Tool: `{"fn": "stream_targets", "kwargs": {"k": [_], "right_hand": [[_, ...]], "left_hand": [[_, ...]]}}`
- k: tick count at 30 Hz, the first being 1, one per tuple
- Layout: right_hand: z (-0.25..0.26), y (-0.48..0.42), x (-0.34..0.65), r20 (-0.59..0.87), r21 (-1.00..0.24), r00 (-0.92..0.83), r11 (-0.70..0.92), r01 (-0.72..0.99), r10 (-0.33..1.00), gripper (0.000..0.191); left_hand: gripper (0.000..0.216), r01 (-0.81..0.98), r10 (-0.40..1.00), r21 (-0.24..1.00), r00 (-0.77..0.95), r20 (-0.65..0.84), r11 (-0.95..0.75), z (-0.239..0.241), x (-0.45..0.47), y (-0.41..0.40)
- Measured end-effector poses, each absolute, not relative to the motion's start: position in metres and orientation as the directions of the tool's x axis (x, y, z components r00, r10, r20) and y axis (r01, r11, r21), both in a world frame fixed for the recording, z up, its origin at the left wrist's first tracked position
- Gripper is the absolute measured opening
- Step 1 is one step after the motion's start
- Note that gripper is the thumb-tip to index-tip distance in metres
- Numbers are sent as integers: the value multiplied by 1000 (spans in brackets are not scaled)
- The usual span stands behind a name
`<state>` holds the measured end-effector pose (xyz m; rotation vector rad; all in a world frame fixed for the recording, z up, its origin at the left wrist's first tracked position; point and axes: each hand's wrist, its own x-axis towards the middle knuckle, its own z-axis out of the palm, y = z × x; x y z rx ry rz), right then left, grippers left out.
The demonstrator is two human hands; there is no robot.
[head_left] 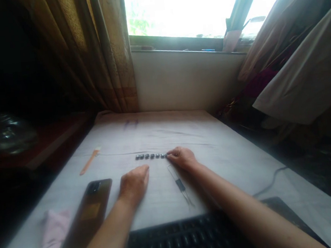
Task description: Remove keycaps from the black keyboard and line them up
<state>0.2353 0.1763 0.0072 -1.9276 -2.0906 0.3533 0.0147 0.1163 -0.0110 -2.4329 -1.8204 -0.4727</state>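
Note:
Several small dark keycaps form a straight row on the pale sheet. At the right end of this row, my right hand pinches one keycap between thumb and fingertips. My left hand rests on the sheet just below the row's left part, its fingers curled closed; what they may hold is hidden. A wire keycap puller with a dark middle lies below my right hand. Closest to me is a black keyboard, partly covered by my right forearm.
An orange-handled brush lies at the left. Nearer are a phone, face down, and a pink cloth. A cable runs across the right side beside a dark flat object. A wall and window stand beyond the far edge.

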Motion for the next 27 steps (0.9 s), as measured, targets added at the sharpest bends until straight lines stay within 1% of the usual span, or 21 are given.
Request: {"fn": "stream_targets", "kwargs": {"k": [12,22,27], "right_hand": [[9,179,238,22,-342,-98,100,935,995,26],[9,178,236,31,-339,-83,88,936,996,27],[11,177,238,22,-346,-88,90,934,996,32]], "left_hand": [[20,946,922,121,257,290,-301,-9,16,116],[22,945,927,135,254,276,-299,-8,16,116],[22,944,930,143,250,270,-296,-7,16,116]]}}
